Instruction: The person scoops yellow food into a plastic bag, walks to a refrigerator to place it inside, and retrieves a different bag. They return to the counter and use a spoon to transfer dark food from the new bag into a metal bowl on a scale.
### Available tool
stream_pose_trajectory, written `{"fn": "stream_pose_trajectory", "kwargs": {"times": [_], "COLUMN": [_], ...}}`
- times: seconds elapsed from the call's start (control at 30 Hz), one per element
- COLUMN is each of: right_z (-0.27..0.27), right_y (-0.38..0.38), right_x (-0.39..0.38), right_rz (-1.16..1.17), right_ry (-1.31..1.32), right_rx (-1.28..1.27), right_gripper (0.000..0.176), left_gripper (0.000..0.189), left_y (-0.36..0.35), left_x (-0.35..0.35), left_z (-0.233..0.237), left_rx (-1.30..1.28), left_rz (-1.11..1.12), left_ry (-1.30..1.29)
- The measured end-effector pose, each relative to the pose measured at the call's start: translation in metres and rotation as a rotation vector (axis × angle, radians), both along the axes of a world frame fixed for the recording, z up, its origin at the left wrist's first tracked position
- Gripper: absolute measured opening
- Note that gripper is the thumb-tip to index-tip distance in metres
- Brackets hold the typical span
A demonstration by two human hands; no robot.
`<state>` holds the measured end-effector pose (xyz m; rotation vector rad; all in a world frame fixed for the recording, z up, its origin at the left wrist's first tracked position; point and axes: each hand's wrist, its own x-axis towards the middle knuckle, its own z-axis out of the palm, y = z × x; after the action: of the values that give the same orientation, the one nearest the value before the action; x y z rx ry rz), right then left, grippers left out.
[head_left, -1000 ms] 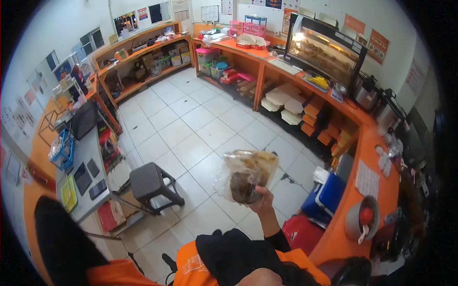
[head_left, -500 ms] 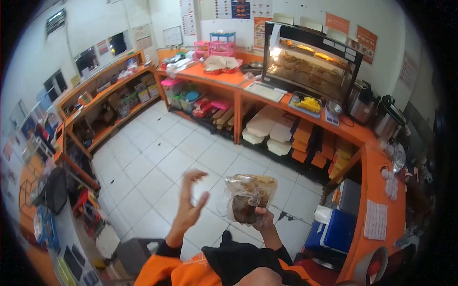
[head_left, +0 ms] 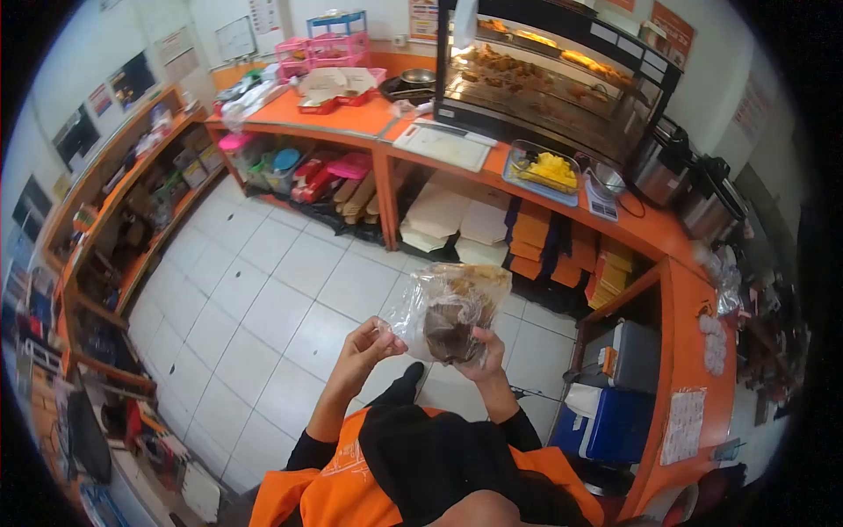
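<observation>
I have the plastic bag [head_left: 452,306] up in front of my chest, over the tiled floor [head_left: 290,272]; my right hand [head_left: 487,356] is closed round its lower end from beneath, and the fingers of my left hand [head_left: 367,344] are pinched narrow on the loose film at its left edge; it looks light and limp, thin clear film round a dark, soft lump of food, so I judge it would slump rather than hold shape, and the film may be slippery; best held under the lump, gently, since squeezing could crush what is inside; open room lies ahead and to my left; the orange tabletop [head_left: 694,290] and a blue cooler box [head_left: 606,426] stand near on my right.
</observation>
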<state>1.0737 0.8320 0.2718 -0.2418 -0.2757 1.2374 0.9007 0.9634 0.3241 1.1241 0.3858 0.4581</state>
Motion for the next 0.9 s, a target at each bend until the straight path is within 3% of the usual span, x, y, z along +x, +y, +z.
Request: {"fn": "stream_pose_trajectory", "kwargs": {"times": [0.13, 0.2, 0.3, 0.37, 0.4, 0.47, 0.53, 0.63, 0.77, 0.8, 0.9], "right_z": [-0.006, 0.011, 0.023, 0.035, 0.048, 0.046, 0.056, 0.063, 0.092, 0.1, 0.115], "right_y": [0.032, 0.041, 0.044, 0.037, 0.042, 0.044, 0.041, 0.026, -0.026, -0.041, -0.082], "right_x": [0.075, 0.109, 0.158, 0.186, 0.198, 0.238, 0.272, 0.326, 0.402, 0.425, 0.493], "right_rz": [-0.022, -0.176, -0.506, -0.701, -0.885, -1.165, -1.333, -1.359, -1.098, -1.135, -0.853], "right_ry": [0.015, -0.22, -0.522, -0.705, -0.737, -1.197, -1.591, -1.632, -1.696, -1.717, -1.459], "right_rx": [-0.022, -0.049, -0.268, -0.372, -0.363, -0.636, -0.873, -1.037, -1.054, -0.954, -0.73], "right_gripper": [0.049, 0.05, 0.053, 0.054, 0.062, 0.07, 0.085, 0.09, 0.107, 0.11, 0.103], "left_gripper": [0.013, 0.02, 0.041, 0.076, 0.083, 0.107, 0.101, 0.082, 0.06, 0.057, 0.064], "left_y": [0.059, 0.078, 0.081, 0.071, 0.06, 0.043, 0.024, 0.008, -0.012, -0.012, -0.019], "left_x": [0.088, 0.138, 0.219, 0.259, 0.277, 0.329, 0.383, 0.458, 0.546, 0.567, 0.619], "left_z": [-0.015, -0.022, -0.03, -0.022, -0.005, 0.006, -0.014, -0.022, -0.006, -0.012, -0.018], "left_rx": [-0.168, -0.296, -0.123, -0.071, -0.011, 0.079, 0.03, -0.029, -0.111, -0.155, -0.433], "left_rz": [-0.172, -0.222, -0.039, -0.401, -0.522, -0.69, -0.63, -0.575, -0.553, -0.565, -0.6], "left_ry": [-0.062, -0.076, 0.024, -0.005, -0.046, -0.127, -0.137, -0.132, 0.007, 0.022, -0.017]}}
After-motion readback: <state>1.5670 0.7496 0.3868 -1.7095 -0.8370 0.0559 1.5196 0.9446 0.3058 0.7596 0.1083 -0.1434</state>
